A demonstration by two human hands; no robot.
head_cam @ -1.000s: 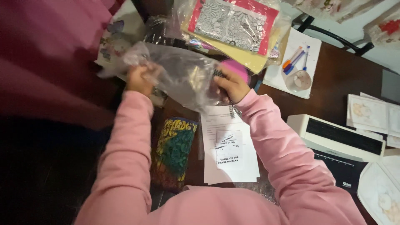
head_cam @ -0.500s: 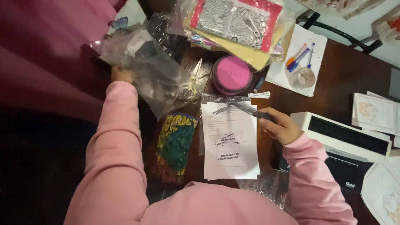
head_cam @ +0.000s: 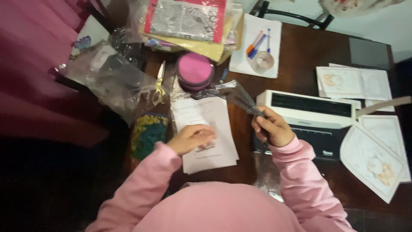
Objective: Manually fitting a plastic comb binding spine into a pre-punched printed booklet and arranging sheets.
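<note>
My right hand [head_cam: 273, 127] is closed around a bundle of metal spiral binding coils [head_cam: 234, 95], lifted above the dark wooden table [head_cam: 309, 47]. The coils slant up to the left from my fist. My left hand [head_cam: 190, 138] rests, fingers curled, on a stack of white printed pages [head_cam: 207, 129] lying in front of me. A round pink container [head_cam: 195, 71] stands just beyond the pages. A clear plastic bag [head_cam: 112, 79] lies to the left, with yellow-handled scissors [head_cam: 159, 83] beside it.
A white and black binding machine [head_cam: 311, 114] sits right of my right hand. Drawn sheets [head_cam: 373, 154] lie at the right. Pens and a tape roll rest on a white sheet [head_cam: 255, 47] at the back, next to bagged colouring pages [head_cam: 184, 19]. A colourful booklet [head_cam: 148, 135] lies left.
The plastic bag has been put down at the left. My right hand has picked up the spiral coils and raised them. My left hand has come onto the white pages.
</note>
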